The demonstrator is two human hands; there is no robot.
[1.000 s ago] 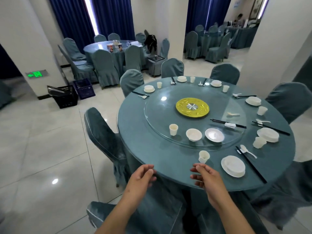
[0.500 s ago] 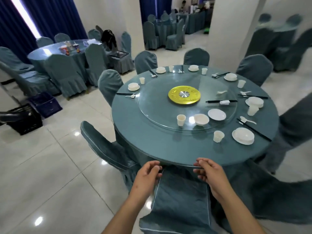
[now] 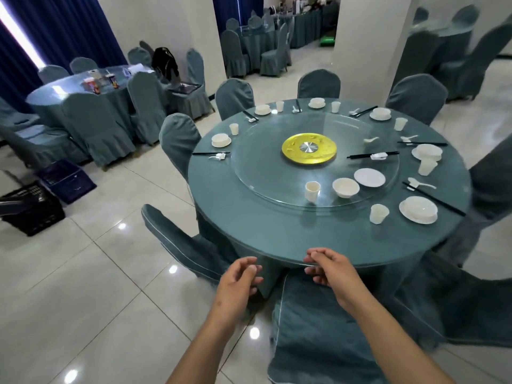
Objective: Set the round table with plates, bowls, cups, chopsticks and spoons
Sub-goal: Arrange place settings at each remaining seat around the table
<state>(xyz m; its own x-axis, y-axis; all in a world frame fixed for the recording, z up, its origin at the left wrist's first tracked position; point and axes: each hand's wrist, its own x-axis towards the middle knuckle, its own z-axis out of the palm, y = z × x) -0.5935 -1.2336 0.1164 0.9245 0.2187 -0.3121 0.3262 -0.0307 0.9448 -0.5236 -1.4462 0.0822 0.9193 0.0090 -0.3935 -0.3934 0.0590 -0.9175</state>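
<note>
Both grips empty, fingers loosely curled: left hand, right hand. Small white bowl on round glass turntable, frame centre-right: probably brittle, slick; take by rim.

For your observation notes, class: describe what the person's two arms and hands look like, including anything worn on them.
Both forearms are bare as far as the picture shows: no sleeves reach into view. The left hand and the right hand wear no gloves, and no watch, bracelet or ring can be seen. The nails look short and unpainted.
</note>
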